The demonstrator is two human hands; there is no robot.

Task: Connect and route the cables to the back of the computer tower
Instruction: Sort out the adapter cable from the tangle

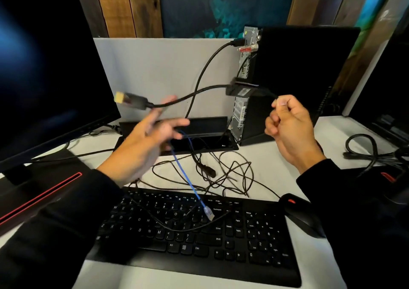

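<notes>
A black computer tower [294, 76] stands at the back right, its metal rear panel [245, 67] facing left. One black cable [208, 65] is plugged in near the panel's top. My right hand [290, 129] pinches a thin black cable that runs to a black adapter box [241, 90] hanging in the air. From the box a thicker cable leads left to a gold-tipped plug [130, 99]. My left hand [152, 133], blurred, is spread open just below that cable. A blue network cable [190, 182] lies across the keyboard, its clear plug free.
A black keyboard [199, 233] lies in front, a mouse [301, 213] at its right. Tangled thin black cables [228, 173] cover the white desk. An open cable hatch [186, 133] sits behind my left hand. A monitor [46, 74] stands at left, coiled cables [371, 151] at right.
</notes>
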